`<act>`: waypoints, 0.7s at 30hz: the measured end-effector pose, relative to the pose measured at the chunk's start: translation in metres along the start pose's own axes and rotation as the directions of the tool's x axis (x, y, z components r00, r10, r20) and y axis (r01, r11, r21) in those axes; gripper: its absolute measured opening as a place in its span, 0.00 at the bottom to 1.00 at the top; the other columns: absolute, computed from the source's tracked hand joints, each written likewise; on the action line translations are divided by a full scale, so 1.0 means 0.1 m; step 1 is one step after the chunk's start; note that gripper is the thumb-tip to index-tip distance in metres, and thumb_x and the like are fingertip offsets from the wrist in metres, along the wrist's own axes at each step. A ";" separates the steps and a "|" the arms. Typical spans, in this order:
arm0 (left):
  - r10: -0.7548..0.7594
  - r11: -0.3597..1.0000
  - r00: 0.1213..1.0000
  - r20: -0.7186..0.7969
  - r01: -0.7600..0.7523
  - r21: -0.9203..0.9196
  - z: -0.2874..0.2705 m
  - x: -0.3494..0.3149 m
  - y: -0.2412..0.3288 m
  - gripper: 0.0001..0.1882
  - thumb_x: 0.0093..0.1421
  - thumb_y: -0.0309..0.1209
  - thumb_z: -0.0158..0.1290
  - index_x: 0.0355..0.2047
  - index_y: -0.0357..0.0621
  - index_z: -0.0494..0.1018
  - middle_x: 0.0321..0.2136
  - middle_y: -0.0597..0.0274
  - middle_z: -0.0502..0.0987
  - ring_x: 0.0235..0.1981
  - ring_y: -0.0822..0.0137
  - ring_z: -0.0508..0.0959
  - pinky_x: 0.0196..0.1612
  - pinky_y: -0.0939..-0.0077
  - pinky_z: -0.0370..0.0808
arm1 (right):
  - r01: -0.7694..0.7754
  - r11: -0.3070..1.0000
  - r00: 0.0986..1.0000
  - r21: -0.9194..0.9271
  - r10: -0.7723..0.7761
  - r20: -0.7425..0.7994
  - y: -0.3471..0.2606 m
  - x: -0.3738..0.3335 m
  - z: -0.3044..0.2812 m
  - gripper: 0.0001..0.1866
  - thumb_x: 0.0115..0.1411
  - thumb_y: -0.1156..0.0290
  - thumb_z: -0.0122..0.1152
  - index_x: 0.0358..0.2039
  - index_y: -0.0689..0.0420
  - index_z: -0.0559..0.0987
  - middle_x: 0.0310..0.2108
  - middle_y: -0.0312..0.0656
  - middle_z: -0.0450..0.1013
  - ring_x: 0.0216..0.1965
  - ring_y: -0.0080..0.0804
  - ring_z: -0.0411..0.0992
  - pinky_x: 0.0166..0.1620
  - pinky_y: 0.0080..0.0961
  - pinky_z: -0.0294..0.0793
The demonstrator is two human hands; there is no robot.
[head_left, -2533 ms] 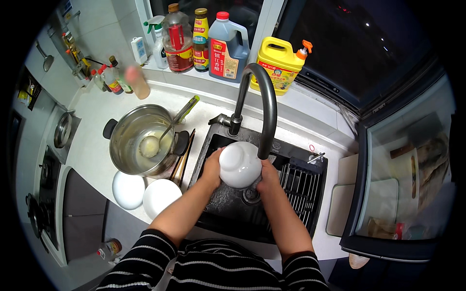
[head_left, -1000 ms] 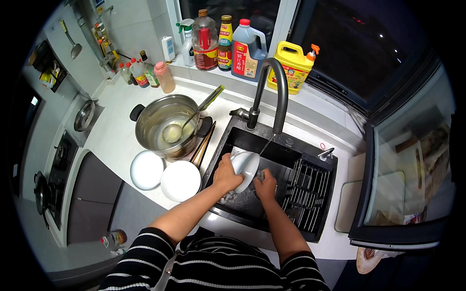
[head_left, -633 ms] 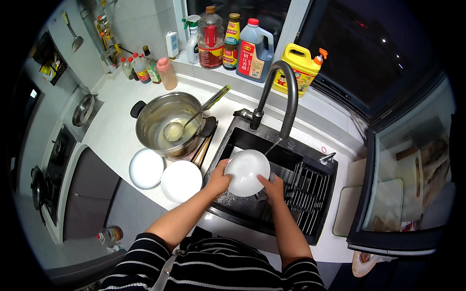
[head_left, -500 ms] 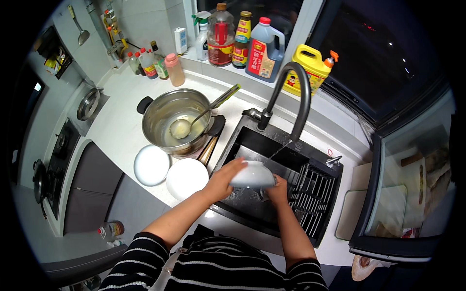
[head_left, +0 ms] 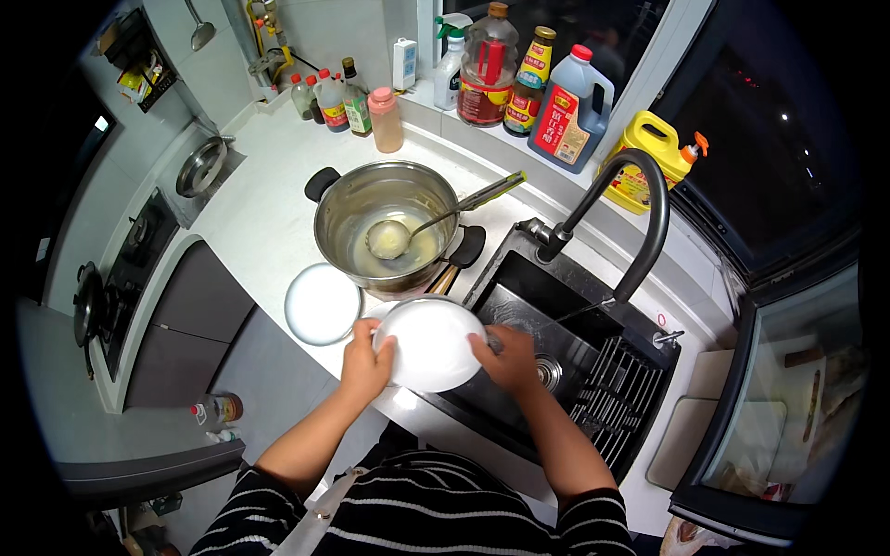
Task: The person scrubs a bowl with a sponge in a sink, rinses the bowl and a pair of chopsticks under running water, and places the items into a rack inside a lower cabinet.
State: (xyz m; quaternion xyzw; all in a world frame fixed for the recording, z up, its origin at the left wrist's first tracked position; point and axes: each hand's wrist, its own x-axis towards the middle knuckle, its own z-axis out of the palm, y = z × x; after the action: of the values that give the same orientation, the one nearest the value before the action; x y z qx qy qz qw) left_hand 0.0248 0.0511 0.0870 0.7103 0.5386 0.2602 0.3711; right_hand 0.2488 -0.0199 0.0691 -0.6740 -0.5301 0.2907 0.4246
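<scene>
Head view: I have swung the white bowl [head_left: 431, 345] leftward, from over the sink [head_left: 542, 295] to the near side of the surface [head_left: 264, 211], where it now overlaps a second white dish [head_left: 383, 310] and hides most of it. Both ends of my grip are clamped on it: my left grip [head_left: 366, 363] pinches the rim at nine o'clock, my right grip [head_left: 510, 360] at three, thumbs on top. Something greyish by my right fingers is too small to tell. The bowl's inside seems turned up toward me, and I cannot tell whether its base touches the dish.

With the bowl gone from beneath the faucet [head_left: 654, 199] at two o'clock, a thin stream of water [head_left: 582, 310] drops past it into the sink, so I judge the rinsing interrupted. A plain white dish [head_left: 323, 304] lies at ten o'clock; the pot [head_left: 334, 227] stands at eleven.
</scene>
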 end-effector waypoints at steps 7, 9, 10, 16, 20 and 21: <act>-0.459 0.877 0.886 0.066 0.464 -0.121 -0.18 -0.02 -0.56 0.17 0.51 0.26 0.50 0.39 0.29 0.59 0.24 0.41 0.73 0.14 0.59 0.74 0.16 0.69 0.69 | -0.445 0.896 0.893 -0.012 0.444 0.066 0.49 0.50 0.36 0.28 0.46 0.48 0.63 0.29 0.66 0.77 0.23 0.50 0.73 0.28 0.35 0.74 0.33 0.31 0.70; -0.459 0.882 0.886 0.060 0.463 -0.090 -0.19 0.03 -0.57 0.17 0.50 0.27 0.51 0.36 0.28 0.61 0.20 0.46 0.73 0.13 0.63 0.73 0.13 0.72 0.67 | -0.371 0.890 0.929 -0.267 0.352 -0.115 1.03 0.65 0.76 0.27 0.46 0.48 0.62 0.29 0.64 0.78 0.28 0.54 0.75 0.33 0.44 0.75 0.38 0.35 0.73; -0.476 0.875 0.878 0.057 0.479 -0.068 -0.21 0.06 -0.58 0.16 0.50 0.28 0.51 0.34 0.28 0.62 0.19 0.46 0.73 0.13 0.62 0.73 0.14 0.71 0.68 | -0.428 0.862 0.903 -0.270 0.420 -0.091 0.92 0.72 0.83 0.27 0.46 0.48 0.62 0.30 0.63 0.78 0.30 0.55 0.75 0.35 0.46 0.74 0.39 0.36 0.72; -0.367 0.921 0.929 -0.039 0.369 0.125 -0.22 0.11 -0.94 0.16 0.46 0.35 0.57 0.23 0.34 0.65 0.15 0.51 0.73 0.16 0.61 0.74 0.22 0.69 0.70 | -0.697 0.669 0.715 -0.259 0.677 -0.174 0.61 1.23 1.22 0.32 0.47 0.45 0.59 0.41 0.61 0.72 0.40 0.53 0.73 0.42 0.48 0.72 0.43 0.41 0.72; -0.239 0.939 0.965 -0.105 0.257 0.228 -0.28 0.12 -0.74 0.22 0.46 0.41 0.61 0.26 0.37 0.63 0.11 0.57 0.69 0.14 0.62 0.71 0.20 0.70 0.67 | -0.733 0.619 0.679 -0.282 0.691 -0.249 0.52 1.32 1.27 0.36 0.43 0.48 0.64 0.43 0.64 0.68 0.39 0.51 0.73 0.41 0.47 0.73 0.42 0.40 0.73; -0.174 0.942 0.977 -0.127 0.202 0.268 -0.27 0.13 -0.68 0.23 0.46 0.42 0.62 0.27 0.37 0.63 0.10 0.58 0.68 0.13 0.63 0.70 0.19 0.71 0.66 | -0.723 0.622 0.689 -0.301 0.684 -0.242 0.58 1.33 1.27 0.35 0.43 0.49 0.64 0.43 0.64 0.68 0.39 0.51 0.74 0.41 0.47 0.73 0.42 0.40 0.73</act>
State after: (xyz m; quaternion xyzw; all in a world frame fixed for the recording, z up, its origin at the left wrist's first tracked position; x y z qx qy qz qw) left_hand -0.0314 0.0797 0.0482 0.6867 0.6534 0.1806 0.2626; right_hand 0.2051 0.1369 -0.0342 -0.9090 -0.2462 0.2918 0.1675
